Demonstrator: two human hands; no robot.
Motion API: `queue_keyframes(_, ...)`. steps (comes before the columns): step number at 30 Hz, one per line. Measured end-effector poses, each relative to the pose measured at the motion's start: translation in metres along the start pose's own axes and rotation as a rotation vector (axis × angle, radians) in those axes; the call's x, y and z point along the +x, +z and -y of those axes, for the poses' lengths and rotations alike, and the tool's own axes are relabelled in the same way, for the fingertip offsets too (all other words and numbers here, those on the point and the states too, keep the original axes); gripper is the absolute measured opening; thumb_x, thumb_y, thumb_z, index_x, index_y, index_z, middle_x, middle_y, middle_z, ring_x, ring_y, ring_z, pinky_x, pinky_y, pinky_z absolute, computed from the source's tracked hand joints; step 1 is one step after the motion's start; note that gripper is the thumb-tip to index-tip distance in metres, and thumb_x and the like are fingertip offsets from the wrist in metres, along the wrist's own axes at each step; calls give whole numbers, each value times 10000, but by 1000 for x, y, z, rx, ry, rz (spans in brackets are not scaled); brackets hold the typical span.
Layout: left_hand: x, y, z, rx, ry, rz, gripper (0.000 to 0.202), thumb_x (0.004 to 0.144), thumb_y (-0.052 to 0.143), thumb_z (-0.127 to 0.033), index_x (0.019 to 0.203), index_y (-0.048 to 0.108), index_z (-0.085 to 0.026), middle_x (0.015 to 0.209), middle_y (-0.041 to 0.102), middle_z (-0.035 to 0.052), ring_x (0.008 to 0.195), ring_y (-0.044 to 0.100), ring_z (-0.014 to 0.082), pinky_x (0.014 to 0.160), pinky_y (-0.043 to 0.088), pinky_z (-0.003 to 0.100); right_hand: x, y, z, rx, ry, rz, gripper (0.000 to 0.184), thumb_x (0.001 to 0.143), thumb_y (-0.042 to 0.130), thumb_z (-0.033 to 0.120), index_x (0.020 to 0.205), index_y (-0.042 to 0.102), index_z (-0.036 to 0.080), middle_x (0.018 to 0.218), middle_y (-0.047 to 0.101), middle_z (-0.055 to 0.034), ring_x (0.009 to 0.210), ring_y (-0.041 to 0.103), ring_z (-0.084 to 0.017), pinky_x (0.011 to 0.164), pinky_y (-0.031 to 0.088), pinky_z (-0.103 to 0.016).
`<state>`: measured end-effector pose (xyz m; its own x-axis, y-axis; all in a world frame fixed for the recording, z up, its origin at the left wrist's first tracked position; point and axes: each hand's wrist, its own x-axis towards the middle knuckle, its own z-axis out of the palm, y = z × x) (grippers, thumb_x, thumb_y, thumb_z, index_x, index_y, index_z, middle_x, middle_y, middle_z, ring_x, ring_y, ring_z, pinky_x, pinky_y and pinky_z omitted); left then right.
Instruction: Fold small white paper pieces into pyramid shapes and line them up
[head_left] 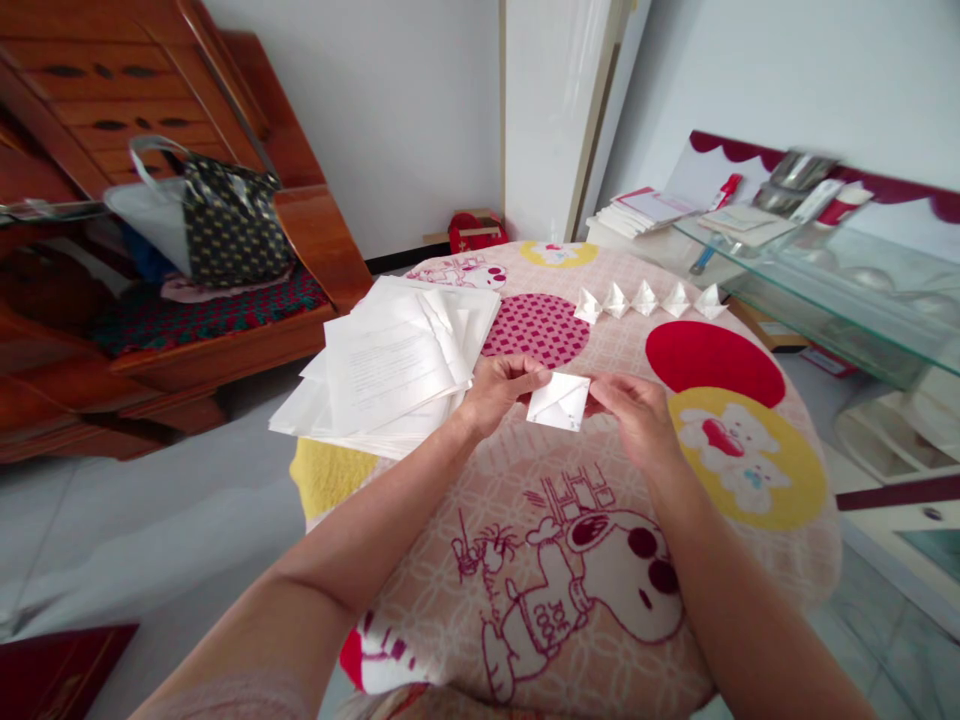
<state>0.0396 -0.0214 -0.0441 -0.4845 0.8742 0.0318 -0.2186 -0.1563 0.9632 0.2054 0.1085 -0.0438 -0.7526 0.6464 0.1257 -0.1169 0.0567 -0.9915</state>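
Observation:
A small folded square of white paper (pixel 559 402) is held just above the table, with a diagonal fold line across its face. My left hand (pixel 501 388) pinches its left edge between thumb and fingers. On the opposite edge, my right hand (pixel 630 408) is closed on the paper too. Beyond my hands, several folded white paper pieces with pointed tips (pixel 645 298) stand in a row. To the left of my left hand lies a loose stack of white paper sheets (pixel 390 365), some with printed text and a crumpled strip on top.
A patterned cloth (pixel 517 460) covers the round table. At right stands a glass-shelved cabinet (pixel 847 290) with metal bowls, a cup and papers. A wooden bench (pixel 330 250) at left carries a dark patterned bag (pixel 232 220). A red object (pixel 477 232) lies by the wall.

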Motion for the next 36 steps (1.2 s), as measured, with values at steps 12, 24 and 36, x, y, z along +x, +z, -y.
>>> queue_keyframes(12, 2, -3, 5, 102, 7, -69, 306, 713, 847, -377, 740, 666, -133, 664, 677, 6, 560, 616, 93, 545, 519, 210, -2, 8, -2, 15, 193, 56, 279, 694, 846, 446, 704, 785, 174, 671, 754, -64, 581, 679, -180, 619, 583, -327)
queue_keyframes(24, -1, 0, 5, 212, -126, 106, 197, 779, 810, -273, 745, 696, -116, 637, 705, 30, 550, 640, 94, 557, 526, 203, 2, 6, -14, 18, 119, -102, 270, 657, 844, 419, 680, 713, 184, 661, 695, -31, 580, 613, -176, 571, 503, -311)
queue_keyframes(36, 0, 0, 4, 287, 53, 74, 248, 766, 828, -328, 823, 713, -116, 638, 647, -9, 551, 574, 70, 525, 449, 179, -2, 3, -1, -210, 85, -10, 195, 666, 768, 342, 709, 749, 153, 612, 632, -4, 536, 504, -130, 485, 379, -250)
